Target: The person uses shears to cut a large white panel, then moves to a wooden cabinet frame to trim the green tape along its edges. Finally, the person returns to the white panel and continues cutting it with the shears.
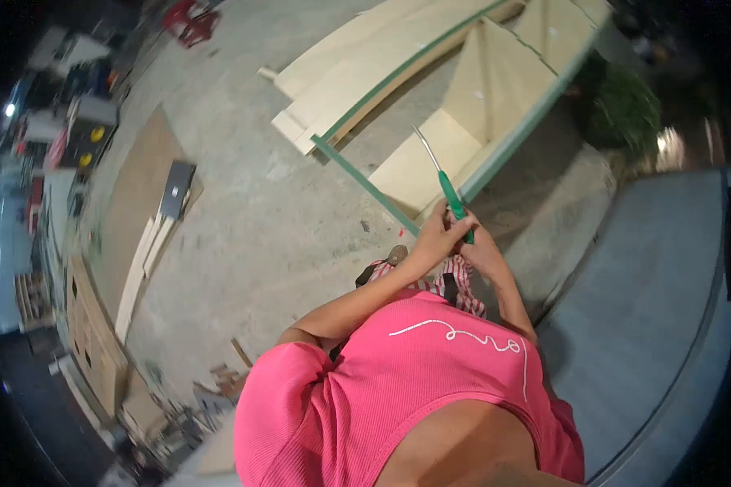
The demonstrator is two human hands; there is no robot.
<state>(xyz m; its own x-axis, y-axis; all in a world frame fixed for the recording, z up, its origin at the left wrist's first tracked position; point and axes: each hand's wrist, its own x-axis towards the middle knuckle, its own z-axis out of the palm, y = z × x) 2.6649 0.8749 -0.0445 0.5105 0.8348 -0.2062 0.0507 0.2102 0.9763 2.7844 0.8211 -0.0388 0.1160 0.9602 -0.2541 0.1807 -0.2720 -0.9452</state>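
Close together in front of my body are my left hand (439, 242) and my right hand (480, 248). Between them is a screwdriver-like tool (452, 195) with a long green handle and a thin metal shaft pointing up and away. My left fingers close round the lower handle. Against the handle's butt end lies my right hand, also closed, its fingers partly hidden by the left. Just beyond the hands stands a pale wooden frame (508, 166) with green edges; the tool's tip shows over its inside, and whether it touches cannot be made out.
A curved pale wooden panel (374, 61) lies on the concrete floor (260, 203). To the left are a brown board (130, 195), wood strips (142, 264) and a dark box (177, 188). Wood scraps (219, 385) lie lower left. A red stool (191, 22) stands far off.
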